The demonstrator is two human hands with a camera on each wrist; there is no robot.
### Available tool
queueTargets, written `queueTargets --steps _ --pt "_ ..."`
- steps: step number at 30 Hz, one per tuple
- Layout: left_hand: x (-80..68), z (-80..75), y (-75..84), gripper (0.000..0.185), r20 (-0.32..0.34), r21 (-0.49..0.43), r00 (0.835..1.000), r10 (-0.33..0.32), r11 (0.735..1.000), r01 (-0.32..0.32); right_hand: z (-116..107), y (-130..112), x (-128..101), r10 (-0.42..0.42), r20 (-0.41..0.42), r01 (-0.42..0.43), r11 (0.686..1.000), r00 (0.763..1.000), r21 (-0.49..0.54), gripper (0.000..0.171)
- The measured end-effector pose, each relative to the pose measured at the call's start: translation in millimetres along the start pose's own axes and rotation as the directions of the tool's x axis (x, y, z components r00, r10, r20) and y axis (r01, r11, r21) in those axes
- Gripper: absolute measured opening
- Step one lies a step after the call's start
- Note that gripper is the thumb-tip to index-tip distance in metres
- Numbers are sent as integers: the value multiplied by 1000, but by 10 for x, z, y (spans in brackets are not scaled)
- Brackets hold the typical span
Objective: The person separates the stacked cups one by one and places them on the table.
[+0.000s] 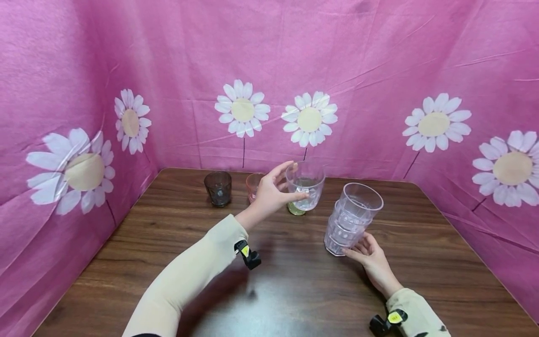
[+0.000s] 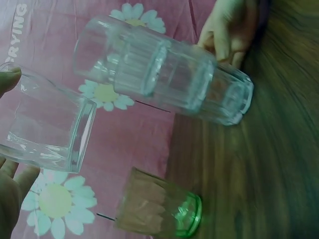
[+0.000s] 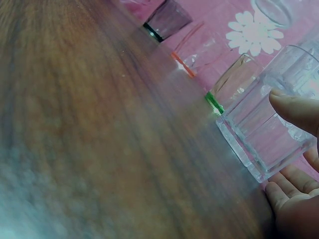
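Note:
My left hand [image 1: 273, 191] holds a clear drinking glass [image 1: 316, 188] between thumb and fingers, raised above the table. Below and behind it, a green-tinted glass [image 1: 296, 210] stands on the table, mostly hidden in the head view but plain in the left wrist view as a green glass [image 2: 158, 204]. To the right, my right hand [image 1: 375, 260] grips a stack of clear glasses [image 1: 347, 223] near its base. That stack leans slightly to the right in the head view; whether its base touches the table I cannot tell. The left wrist view shows the nested glasses [image 2: 167, 72] lengthwise.
A dark grey glass [image 1: 218, 189] stands at the back left of the wooden table [image 1: 294, 290]. Beside it is a red-tinted glass [image 1: 251, 187], partly covered by the left hand. Pink cloth [image 1: 358, 61] printed with daisies hangs behind and along both sides.

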State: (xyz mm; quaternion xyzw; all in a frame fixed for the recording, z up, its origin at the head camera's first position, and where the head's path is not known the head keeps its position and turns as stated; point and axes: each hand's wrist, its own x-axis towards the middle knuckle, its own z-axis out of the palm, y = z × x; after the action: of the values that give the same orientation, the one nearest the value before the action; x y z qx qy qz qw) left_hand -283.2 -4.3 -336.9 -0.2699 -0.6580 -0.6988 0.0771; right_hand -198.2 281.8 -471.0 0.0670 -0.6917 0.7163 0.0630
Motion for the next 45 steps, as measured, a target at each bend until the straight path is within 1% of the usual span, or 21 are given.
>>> queueTargets --steps 8,13,17,19,25,30,33,39,45 --pt "-196 -168 -123 84 1 -9 1000 13 1000 -12 10 -19 10 -7 -2 7 1000 1000 5 54" --pt "-356 -299 -237 85 -26 14 999 -20 1000 20 19 -34 14 -9 -3 9 1000 1000 15 53" --pt "-470 -415 -325 84 -50 37 998 -35 999 37 7 -30 10 -2 -1 2 1000 1000 -2 53" --pt "-514 -474 -365 84 -57 34 998 -38 999 40 2 -27 9 0 -5 0 1000 1000 -4 53" --pt "-680 -701 -474 84 -89 50 994 -68 996 73 18 -24 7 3 -6 -3 1000 1000 9 52" --pt "-844 -930 -528 83 -141 73 984 -108 990 119 33 -37 4 18 -16 -18 1000 1000 -5 52" --pt "-920 -1065 -528 83 -180 90 977 -117 987 135 29 -52 10 23 -18 -24 1000 1000 -15 51" --pt "-1038 -1305 -520 83 -260 101 955 -142 980 173 22 -58 20 18 -14 -18 1000 1000 -2 51" --pt "-1150 -1467 -508 82 -330 106 931 -154 974 199 26 -55 8 15 -16 -15 1000 1000 2 52"
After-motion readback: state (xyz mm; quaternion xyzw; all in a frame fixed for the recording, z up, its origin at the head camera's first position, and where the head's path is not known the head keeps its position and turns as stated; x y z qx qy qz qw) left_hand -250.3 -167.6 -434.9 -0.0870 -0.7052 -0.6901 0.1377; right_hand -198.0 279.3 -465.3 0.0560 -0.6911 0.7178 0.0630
